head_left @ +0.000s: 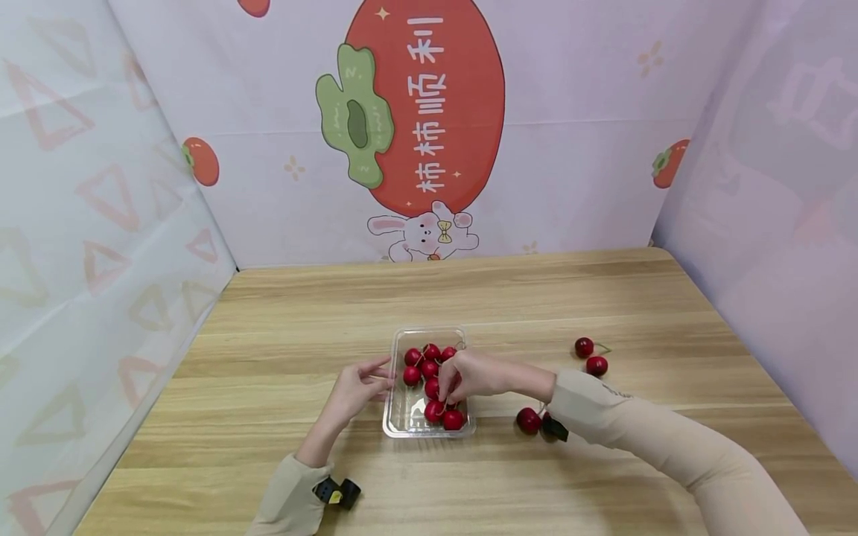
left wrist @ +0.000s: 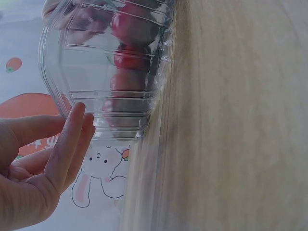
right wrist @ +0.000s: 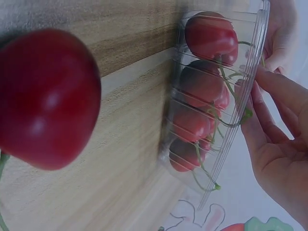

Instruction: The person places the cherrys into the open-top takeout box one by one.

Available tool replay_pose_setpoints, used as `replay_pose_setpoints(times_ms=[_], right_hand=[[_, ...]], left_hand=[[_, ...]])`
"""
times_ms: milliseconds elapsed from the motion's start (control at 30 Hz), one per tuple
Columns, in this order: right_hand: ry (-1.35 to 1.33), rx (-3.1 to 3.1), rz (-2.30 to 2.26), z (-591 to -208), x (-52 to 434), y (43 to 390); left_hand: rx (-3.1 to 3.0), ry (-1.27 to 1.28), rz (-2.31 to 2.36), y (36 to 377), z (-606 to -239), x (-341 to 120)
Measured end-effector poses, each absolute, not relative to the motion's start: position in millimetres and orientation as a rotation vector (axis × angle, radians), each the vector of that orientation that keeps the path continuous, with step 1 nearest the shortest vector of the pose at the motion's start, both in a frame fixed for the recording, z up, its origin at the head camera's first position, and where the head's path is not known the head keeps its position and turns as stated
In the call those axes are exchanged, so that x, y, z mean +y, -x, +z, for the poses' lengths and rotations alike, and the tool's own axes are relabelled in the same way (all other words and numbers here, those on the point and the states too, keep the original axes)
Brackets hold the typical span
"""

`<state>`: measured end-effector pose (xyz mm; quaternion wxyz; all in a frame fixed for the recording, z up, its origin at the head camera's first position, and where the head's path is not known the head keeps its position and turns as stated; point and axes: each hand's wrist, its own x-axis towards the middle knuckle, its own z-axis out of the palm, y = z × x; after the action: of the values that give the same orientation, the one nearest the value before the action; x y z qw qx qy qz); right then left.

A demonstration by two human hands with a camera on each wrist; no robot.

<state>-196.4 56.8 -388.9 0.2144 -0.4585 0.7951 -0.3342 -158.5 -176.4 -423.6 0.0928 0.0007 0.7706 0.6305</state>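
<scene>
A clear plastic box (head_left: 410, 420) stands on the table with several red cherries (head_left: 430, 369) in it, green stems attached. At its left side my left hand (head_left: 360, 387) touches the rim with its fingers extended, the thumb apart from them. The left wrist view shows those fingers (left wrist: 70, 139) against the clear wall. My right hand (head_left: 472, 374) reaches over the right rim, fingers bent down among the cherries. In the right wrist view the fingers (right wrist: 257, 139) lie behind the rim beside green stems; whether they pinch a cherry or stem is hidden.
Two cherries (head_left: 585, 347) lie on the wooden table (head_left: 302, 313) to the right. Closer in, another dark cherry (head_left: 528, 421) lies near the right sleeve, beside one partly covered by the black wrist camera (head_left: 554, 427). A printed cloth (head_left: 570, 186) hangs behind the table.
</scene>
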Motion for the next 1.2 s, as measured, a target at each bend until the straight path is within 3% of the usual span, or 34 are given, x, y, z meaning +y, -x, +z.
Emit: replay_pose_setpoints(times_ms=[1200], right_hand=[[1.087, 2.19, -1.2, -374, 107, 198]], left_hand=[[2.305, -0.002, 1.861, 158, -424, -176]])
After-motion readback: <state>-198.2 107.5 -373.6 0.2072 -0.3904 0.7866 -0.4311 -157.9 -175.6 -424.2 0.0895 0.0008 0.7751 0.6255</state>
